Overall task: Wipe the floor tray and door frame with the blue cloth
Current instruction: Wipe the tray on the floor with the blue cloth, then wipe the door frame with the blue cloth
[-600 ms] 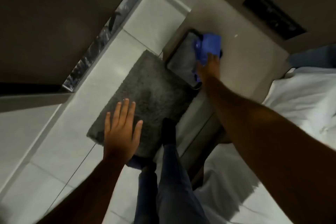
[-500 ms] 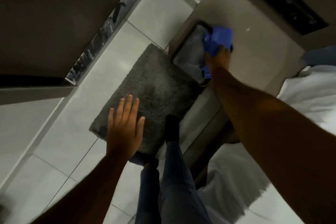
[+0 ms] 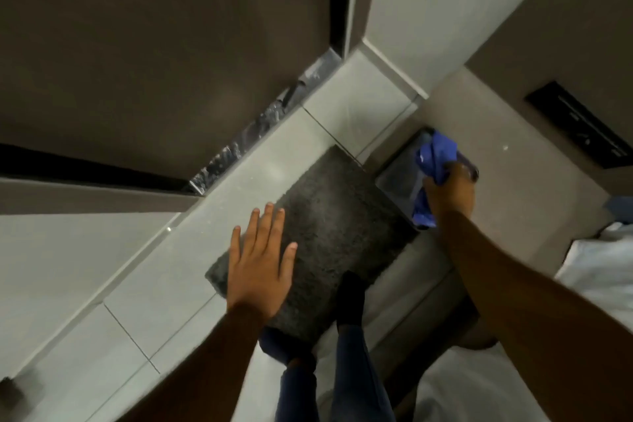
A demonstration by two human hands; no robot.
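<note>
Right hand (image 3: 448, 193) is down at the floor tray (image 3: 399, 181), fingers closed around the blue cloth (image 3: 435, 154), which is bunched up. Most of the cloth bulges out past the knuckles, over the far end of the tray, and a second fold hangs out just below the wrist, at the tray's near corner. The tray sits on the floor right against the brown wall panel (image 3: 513, 164), and the hand is over its wall-side edge. Whether the cloth presses on the tray's bottom or its rim, I can't tell from here.

Left hand (image 3: 260, 264) holds nothing: palm flat, fingers spread and straight, hovering over the near-left corner of the grey mat (image 3: 335, 226). Contact with the mat isn't clear. The mat lies on the pale floor tiles (image 3: 161, 284), between the two hands, its far corner just beside the tray.

Below the left hand, a dark sock (image 3: 349, 301) stands on the mat's near edge, blue trouser legs (image 3: 356, 373) beneath it. Under the right forearm, white bedding (image 3: 609, 264). Far left of both hands, a dark door (image 3: 154, 44) with a marbled threshold strip (image 3: 260, 134) at its foot.
</note>
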